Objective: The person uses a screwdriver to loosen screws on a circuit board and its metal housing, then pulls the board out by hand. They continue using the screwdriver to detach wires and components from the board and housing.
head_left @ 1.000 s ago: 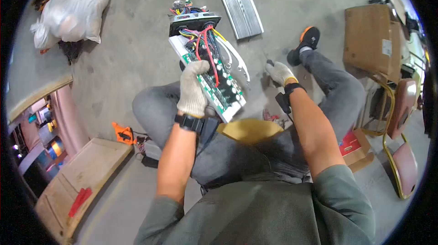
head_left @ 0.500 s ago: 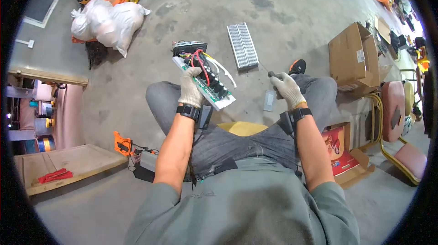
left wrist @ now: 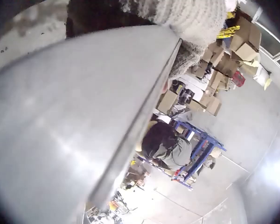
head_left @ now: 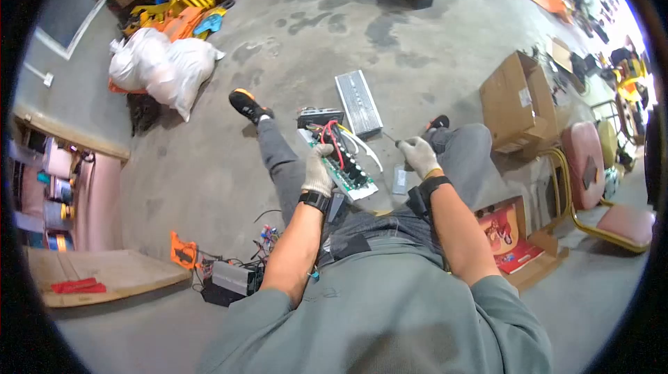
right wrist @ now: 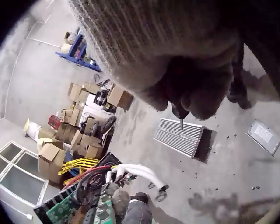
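My gloved left hand (head_left: 318, 171) grips a green circuit board assembly (head_left: 356, 180) by its left edge, thumb over the top. Red, yellow and thick white wires run from the board to a black end panel (head_left: 319, 118) at its far end. Its smooth metal back (left wrist: 74, 116) fills much of the left wrist view. In my gloved right hand (head_left: 419, 157) is a screwdriver (right wrist: 179, 112), its thin shaft pointing away from me, apart from the board. Beyond both hands a ribbed aluminium case (head_left: 358, 102) lies on the floor.
A small flat metal plate (head_left: 400, 180) lies between my legs, with tiny dark bits scattered near it. To the right stand a cardboard box (head_left: 511, 106) and a chair (head_left: 584, 165). White sacks (head_left: 163, 68) sit at the left; a grey device (head_left: 233, 278) with cables is beside my left hip.
The head view has lifted, showing more floor ahead. My left leg has stretched out forward, its shoe now visible. Left hand still holds the board, right hand the screwdriver.
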`<action>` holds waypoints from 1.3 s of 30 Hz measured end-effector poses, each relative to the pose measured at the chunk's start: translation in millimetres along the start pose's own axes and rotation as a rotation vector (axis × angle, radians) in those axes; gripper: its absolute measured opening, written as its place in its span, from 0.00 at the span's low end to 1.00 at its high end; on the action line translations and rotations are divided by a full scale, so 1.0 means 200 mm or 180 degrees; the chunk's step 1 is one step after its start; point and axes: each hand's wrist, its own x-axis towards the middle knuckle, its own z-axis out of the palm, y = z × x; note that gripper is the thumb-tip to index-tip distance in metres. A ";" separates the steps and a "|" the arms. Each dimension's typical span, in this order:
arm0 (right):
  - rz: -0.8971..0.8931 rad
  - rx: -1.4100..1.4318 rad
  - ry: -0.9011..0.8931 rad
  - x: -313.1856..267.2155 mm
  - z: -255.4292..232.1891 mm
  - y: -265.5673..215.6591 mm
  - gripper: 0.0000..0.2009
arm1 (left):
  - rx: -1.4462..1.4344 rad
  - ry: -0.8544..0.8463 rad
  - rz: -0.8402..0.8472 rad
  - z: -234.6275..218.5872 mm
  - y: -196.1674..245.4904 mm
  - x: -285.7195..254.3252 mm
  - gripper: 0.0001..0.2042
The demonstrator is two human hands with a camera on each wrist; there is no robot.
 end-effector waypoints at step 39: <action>0.0876 0.2216 -0.0797 0.03 0.08 0.22 0.23 | 0.0449 0.0397 -0.0921 -0.16 -0.01 0.11 0.11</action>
